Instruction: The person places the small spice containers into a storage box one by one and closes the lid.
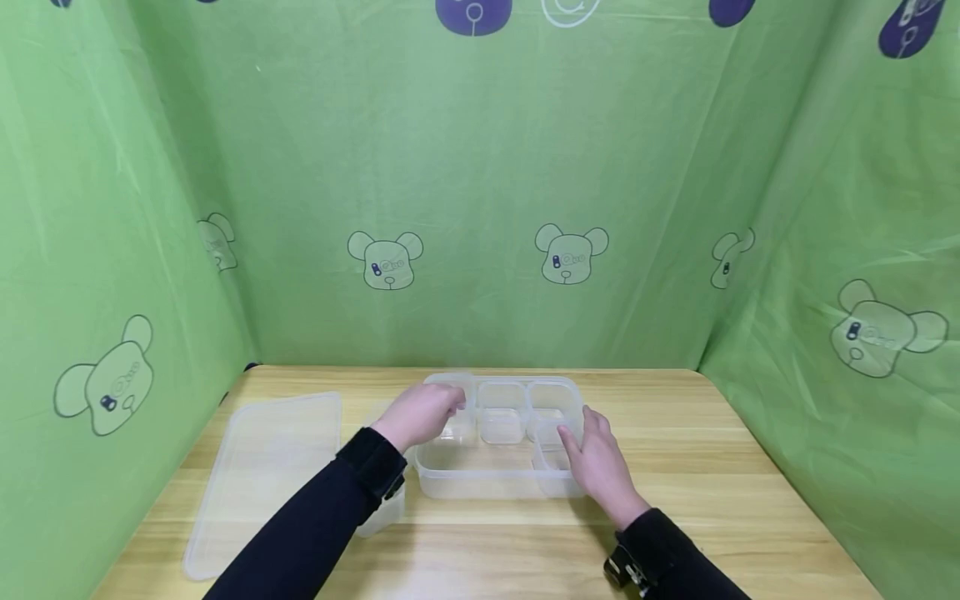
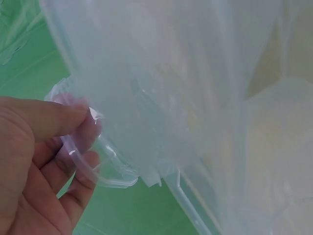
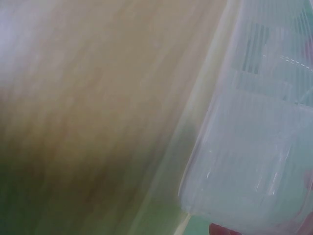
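Surface (image 1: 750, 475): pale wood-grain top, its far edge running up to green cloth (image 1: 480, 150) that hangs behind and on both sides. Cloth carries outlined bear heads (image 1: 388, 262) at mid-height and dark purple shapes (image 1: 472, 15) along the top; folds and creases visible, notably near the corners.

Clear box (image 1: 483, 485) sits on the surface toward its far edge, about central. Inside: small clear cups along the back and at the front right; front left shows the bottom of the box. A large flat translucent lid (image 1: 270, 458) lies on the surface at left, apart from the box. A further clear container (image 1: 384, 517) stands between lid and box, partly under the left forearm.

Left hand (image 1: 425, 412): thumb and fingers pinch the rim of a clear cup (image 1: 457, 429) at the box's back left corner. Right hand (image 1: 600, 458): at the box's right wall, thumb spread from the fingers; cannot tell whether it grips. Both arms in black sleeves. Right wrist view blurred over the wood.
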`<state>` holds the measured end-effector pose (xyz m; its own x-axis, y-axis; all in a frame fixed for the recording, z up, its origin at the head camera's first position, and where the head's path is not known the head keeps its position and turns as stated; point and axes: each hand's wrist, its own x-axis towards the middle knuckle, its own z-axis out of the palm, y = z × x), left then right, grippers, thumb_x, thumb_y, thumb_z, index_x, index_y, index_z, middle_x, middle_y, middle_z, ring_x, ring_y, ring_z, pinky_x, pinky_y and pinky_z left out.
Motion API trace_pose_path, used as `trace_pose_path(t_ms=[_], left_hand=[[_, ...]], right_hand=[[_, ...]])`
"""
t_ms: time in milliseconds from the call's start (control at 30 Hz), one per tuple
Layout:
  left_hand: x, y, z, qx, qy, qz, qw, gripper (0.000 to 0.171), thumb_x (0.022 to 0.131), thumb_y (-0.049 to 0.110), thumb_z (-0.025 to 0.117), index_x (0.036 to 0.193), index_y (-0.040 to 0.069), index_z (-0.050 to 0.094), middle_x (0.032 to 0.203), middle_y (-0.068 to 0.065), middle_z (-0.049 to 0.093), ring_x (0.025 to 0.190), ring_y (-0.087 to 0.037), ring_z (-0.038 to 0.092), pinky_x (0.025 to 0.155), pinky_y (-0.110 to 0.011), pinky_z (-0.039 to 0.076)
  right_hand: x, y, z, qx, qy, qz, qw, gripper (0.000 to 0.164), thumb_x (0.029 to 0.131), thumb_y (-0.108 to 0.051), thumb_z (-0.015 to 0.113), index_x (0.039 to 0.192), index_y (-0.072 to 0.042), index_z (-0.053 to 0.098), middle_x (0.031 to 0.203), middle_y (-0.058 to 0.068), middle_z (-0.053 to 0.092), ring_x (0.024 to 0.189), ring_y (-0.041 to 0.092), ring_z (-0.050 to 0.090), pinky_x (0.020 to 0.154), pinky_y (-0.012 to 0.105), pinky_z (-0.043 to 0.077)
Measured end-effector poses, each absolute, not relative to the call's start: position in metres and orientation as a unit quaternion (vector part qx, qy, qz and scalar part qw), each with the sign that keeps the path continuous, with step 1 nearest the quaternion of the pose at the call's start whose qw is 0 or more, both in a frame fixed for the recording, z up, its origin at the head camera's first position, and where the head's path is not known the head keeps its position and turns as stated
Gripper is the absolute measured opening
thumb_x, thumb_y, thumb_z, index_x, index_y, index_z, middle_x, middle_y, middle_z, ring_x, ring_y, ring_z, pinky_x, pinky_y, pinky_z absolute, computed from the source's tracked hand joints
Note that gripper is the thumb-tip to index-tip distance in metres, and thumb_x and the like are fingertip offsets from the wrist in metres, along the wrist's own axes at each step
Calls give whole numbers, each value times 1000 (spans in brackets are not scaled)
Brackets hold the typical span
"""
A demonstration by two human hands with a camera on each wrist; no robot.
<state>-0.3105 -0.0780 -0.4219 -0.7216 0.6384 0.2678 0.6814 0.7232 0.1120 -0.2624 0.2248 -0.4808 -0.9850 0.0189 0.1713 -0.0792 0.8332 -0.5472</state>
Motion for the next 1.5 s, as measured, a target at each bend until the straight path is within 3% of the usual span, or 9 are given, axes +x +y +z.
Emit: trace_pose_path(t_ms=[567,967,1500], left_hand=[[-322,-71,-443,-347,-936,-46,49,28,86,-10,65,99,14,69,87,5,70,82,-11,66,76,-28,54],[-321,-69,-446,-331,-942,-57,13,38,83,-16,62,105,13,71,93,2,73,88,-15,68,80,-31,55],[-325,-69,-445,-325,-944,-56,13,33,84,-13,63,103,13,70,93,2,73,89,-16,68,79,-33,55]], right_hand=[[-263,224,-482,17,-954,284,90,75,107,-42,40,151,15,18,153,37,23,136,54,33,114,59,26],[-264,223,-482,15,-954,285,94,72,107,-37,43,150,16,20,152,38,24,135,54,35,113,60,27],[-264,223,-481,14,-954,285,87,75,107,-38,44,150,16,18,154,37,23,136,54,34,113,59,26]])
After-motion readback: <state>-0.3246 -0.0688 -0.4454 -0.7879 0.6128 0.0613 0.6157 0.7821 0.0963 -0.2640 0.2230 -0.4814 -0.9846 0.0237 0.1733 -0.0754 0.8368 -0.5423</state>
